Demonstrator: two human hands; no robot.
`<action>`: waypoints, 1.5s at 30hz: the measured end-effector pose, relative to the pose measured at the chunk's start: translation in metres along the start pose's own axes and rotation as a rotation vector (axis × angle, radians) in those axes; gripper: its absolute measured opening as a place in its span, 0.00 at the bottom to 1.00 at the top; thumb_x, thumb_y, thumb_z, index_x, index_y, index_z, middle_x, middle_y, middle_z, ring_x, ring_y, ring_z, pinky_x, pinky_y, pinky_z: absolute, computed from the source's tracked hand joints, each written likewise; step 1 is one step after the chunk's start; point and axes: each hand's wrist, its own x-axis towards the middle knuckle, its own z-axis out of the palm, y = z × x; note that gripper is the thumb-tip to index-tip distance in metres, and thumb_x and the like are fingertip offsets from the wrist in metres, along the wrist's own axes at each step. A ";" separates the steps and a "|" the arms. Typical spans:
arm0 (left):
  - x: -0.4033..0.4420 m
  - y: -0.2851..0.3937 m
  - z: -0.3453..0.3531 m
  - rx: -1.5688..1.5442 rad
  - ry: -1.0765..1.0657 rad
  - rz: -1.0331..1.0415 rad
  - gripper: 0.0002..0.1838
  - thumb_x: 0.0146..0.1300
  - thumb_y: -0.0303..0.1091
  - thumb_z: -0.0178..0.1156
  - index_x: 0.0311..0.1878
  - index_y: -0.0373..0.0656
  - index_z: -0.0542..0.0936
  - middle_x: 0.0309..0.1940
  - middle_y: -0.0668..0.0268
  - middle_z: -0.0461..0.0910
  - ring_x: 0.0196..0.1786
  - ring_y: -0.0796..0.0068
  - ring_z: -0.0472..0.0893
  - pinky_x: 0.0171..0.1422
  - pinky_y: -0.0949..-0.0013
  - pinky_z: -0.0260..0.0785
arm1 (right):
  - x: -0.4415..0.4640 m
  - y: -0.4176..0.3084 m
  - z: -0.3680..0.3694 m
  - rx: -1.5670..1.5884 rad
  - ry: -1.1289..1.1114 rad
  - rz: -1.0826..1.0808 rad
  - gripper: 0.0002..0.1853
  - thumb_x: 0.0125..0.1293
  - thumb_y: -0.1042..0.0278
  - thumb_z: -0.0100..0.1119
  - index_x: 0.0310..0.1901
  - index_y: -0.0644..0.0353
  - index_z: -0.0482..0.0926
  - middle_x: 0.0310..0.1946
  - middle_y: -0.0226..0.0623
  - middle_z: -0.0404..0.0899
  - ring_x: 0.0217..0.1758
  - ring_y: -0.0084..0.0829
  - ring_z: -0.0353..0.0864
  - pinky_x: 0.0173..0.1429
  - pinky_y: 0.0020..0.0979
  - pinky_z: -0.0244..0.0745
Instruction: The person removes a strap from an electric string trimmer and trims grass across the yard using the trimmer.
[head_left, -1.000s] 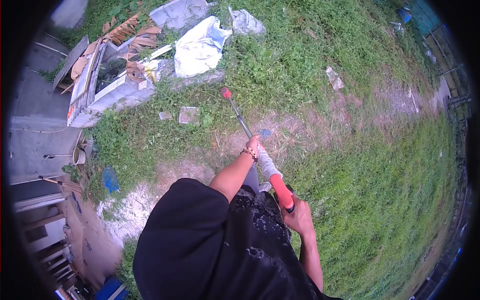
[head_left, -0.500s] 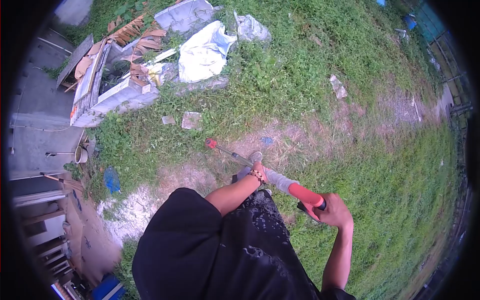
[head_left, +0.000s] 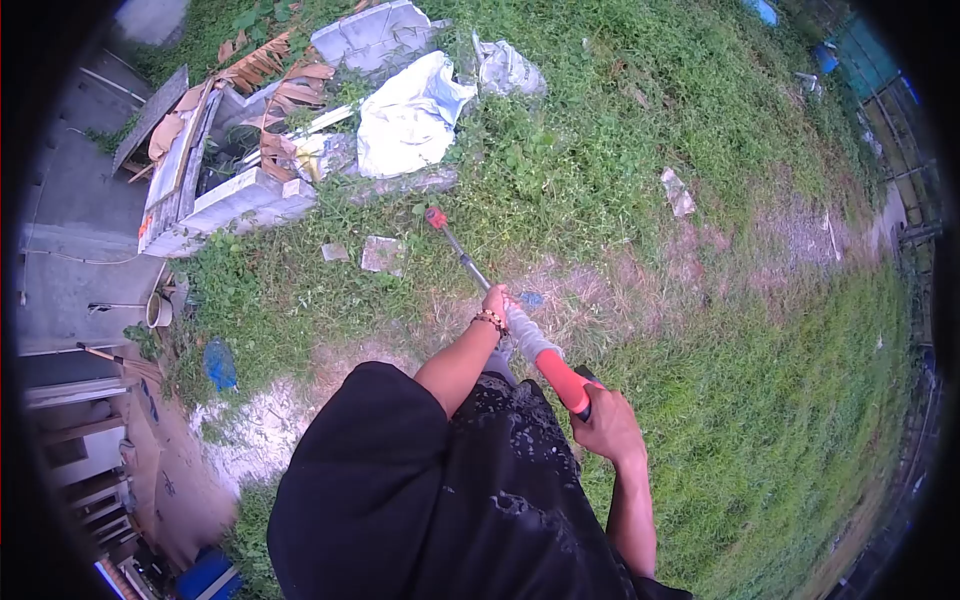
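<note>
Head view shows a long pole tool [head_left: 527, 337] slanting out ahead of the person's body, its small red head [head_left: 436, 217] over the grass and its thick red rear grip [head_left: 563, 380] close to the right hip. Whether the red head touches the plants is too hard to tell from above. The shaft looks straight and stiff, probably metal, so it should not bend in use; its length likely makes the far end feel heavy when lifted with one hand. Bare shaft may be slippery, whereas the pale wrapping [head_left: 525, 330] looks softer and better to hold. Good holds are that wrapping and the rear grip, spaced well apart.

Both hands are closed on it: the left hand [head_left: 495, 300], below a beaded bracelet [head_left: 490, 319], grips around the front end of the wrapping, and the right hand [head_left: 610, 428] clasps the rear end.

Near the red head lies a flat pale slab [head_left: 382, 254]. Farther out stand a low block wall [head_left: 245, 203] and, beside it, a crumpled white sack [head_left: 412, 118]. A fence [head_left: 885, 110] edges the far right.
</note>
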 end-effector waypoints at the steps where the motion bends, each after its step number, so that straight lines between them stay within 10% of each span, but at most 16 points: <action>1: 0.002 0.000 0.004 0.012 0.038 0.012 0.14 0.60 0.34 0.53 0.21 0.50 0.61 0.13 0.72 0.60 0.13 0.75 0.61 0.17 0.69 0.59 | 0.005 -0.001 -0.002 0.001 0.002 0.005 0.11 0.50 0.70 0.59 0.36 0.63 0.77 0.26 0.55 0.77 0.33 0.55 0.77 0.39 0.47 0.72; 12: 0.007 -0.095 0.016 0.201 0.402 -0.084 0.17 0.61 0.46 0.48 0.26 0.41 0.69 0.21 0.63 0.69 0.21 0.67 0.71 0.31 0.57 0.70 | -0.007 0.058 -0.084 0.212 -0.120 0.188 0.10 0.45 0.70 0.59 0.29 0.67 0.77 0.19 0.50 0.75 0.23 0.46 0.75 0.33 0.39 0.70; 15: 0.040 -0.120 0.013 0.395 0.582 -0.097 0.17 0.61 0.44 0.48 0.20 0.49 0.61 0.13 0.68 0.60 0.17 0.68 0.62 0.24 0.62 0.59 | -0.018 0.075 -0.088 0.259 -0.091 0.231 0.11 0.46 0.69 0.60 0.29 0.68 0.77 0.18 0.49 0.74 0.21 0.41 0.74 0.33 0.38 0.69; 19: 0.044 -0.156 0.046 0.483 0.454 0.026 0.18 0.57 0.44 0.52 0.36 0.35 0.76 0.25 0.60 0.76 0.27 0.63 0.77 0.32 0.58 0.70 | -0.038 0.119 -0.084 0.336 -0.054 0.270 0.11 0.47 0.69 0.61 0.31 0.68 0.77 0.18 0.48 0.74 0.21 0.38 0.74 0.32 0.36 0.70; 26: 0.037 -0.296 0.179 0.567 0.281 -0.015 0.12 0.54 0.36 0.56 0.19 0.43 0.69 0.12 0.66 0.66 0.11 0.68 0.68 0.17 0.62 0.61 | -0.093 0.213 -0.115 0.521 0.196 0.419 0.10 0.49 0.69 0.62 0.26 0.69 0.75 0.15 0.39 0.72 0.18 0.27 0.69 0.27 0.33 0.67; 34: 0.064 -0.408 0.234 0.649 0.018 -0.128 0.15 0.56 0.38 0.59 0.20 0.45 0.66 0.11 0.67 0.64 0.10 0.69 0.65 0.16 0.62 0.62 | -0.118 0.235 -0.140 0.433 0.294 0.501 0.12 0.54 0.70 0.59 0.36 0.69 0.76 0.24 0.58 0.77 0.32 0.55 0.79 0.37 0.42 0.72; 37: 0.060 -0.424 0.236 0.636 0.031 -0.127 0.15 0.58 0.38 0.58 0.20 0.47 0.66 0.11 0.67 0.64 0.11 0.69 0.65 0.15 0.63 0.62 | -0.126 0.252 -0.139 0.471 0.343 0.490 0.11 0.52 0.69 0.58 0.34 0.67 0.77 0.20 0.49 0.76 0.23 0.41 0.77 0.36 0.38 0.72; 45: 0.129 -0.401 0.133 0.513 0.143 -0.044 0.17 0.60 0.44 0.54 0.20 0.50 0.63 0.11 0.70 0.58 0.12 0.70 0.61 0.19 0.63 0.62 | -0.129 0.290 -0.155 0.395 0.119 0.335 0.12 0.52 0.68 0.60 0.36 0.66 0.78 0.24 0.54 0.77 0.31 0.52 0.78 0.37 0.40 0.71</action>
